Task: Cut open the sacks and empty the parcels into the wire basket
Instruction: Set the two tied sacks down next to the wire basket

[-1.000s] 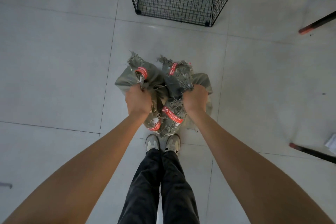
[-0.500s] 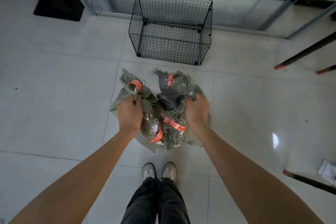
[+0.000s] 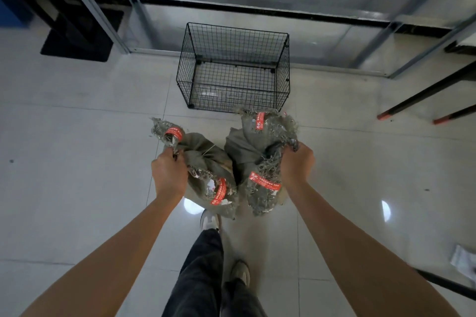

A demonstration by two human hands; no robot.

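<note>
The left hand [image 3: 168,177] is gripping tight on the gathered necks of two grey woven sacks [image 3: 206,162], and the right hand [image 3: 296,166] is clenching two more sacks [image 3: 260,152], four in all. Each is bearing one red tape band [image 3: 264,181] round its frayed neck, four bands showing. The sacks are hanging in front of the person's legs over the tiled floor [image 3: 77,123]. One empty black wire basket [image 3: 233,69] is standing on the floor just beyond them, near the wall.

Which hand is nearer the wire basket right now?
Right. The right hand grips a sack just below the wire basket and its right corner; the left hand grips another sack slightly farther back, to the left.
</note>
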